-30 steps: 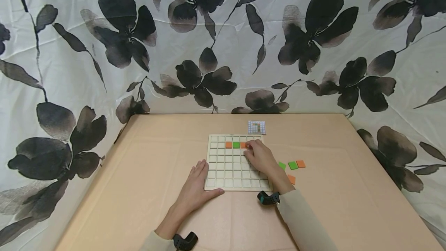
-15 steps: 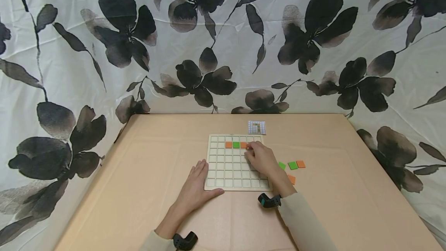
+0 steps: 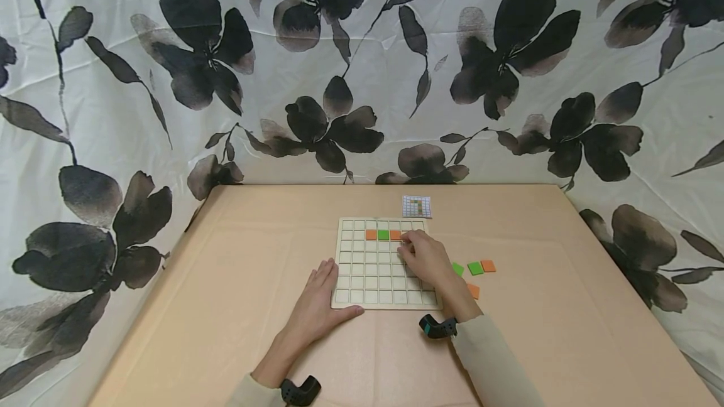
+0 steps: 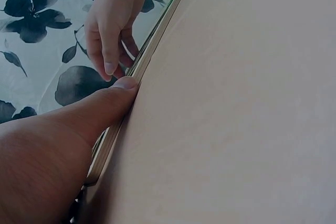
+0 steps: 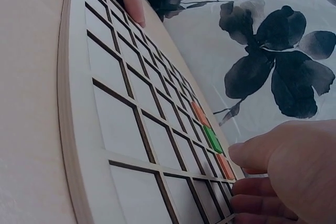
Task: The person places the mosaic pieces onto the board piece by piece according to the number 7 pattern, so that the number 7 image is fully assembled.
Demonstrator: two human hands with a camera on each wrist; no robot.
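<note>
A pale wooden grid board (image 3: 367, 275) lies flat on the table. In its second row from the far side sit an orange tile (image 3: 371, 235), a green tile (image 3: 383, 235) and another orange tile (image 3: 395, 235), side by side. My right hand (image 3: 421, 256) is over the board's right part, fingertips at the rightmost orange tile. In the right wrist view, the thumb is beside that orange tile (image 5: 224, 166); contact is hard to tell. My left hand (image 3: 319, 300) rests at the near left corner, fingers straight along the side, thumb along the front edge.
Several loose tiles lie right of the board, among them a green tile (image 3: 475, 268) and an orange tile (image 3: 488, 266). Behind the board is a small printed grid card (image 3: 416, 206). A floral cloth (image 3: 317, 80) hangs beyond the table (image 3: 226, 306).
My right hand has shifted very slightly right, its fingertips still by the rightmost orange tile. The left hand and the tiles have stayed in place.
</note>
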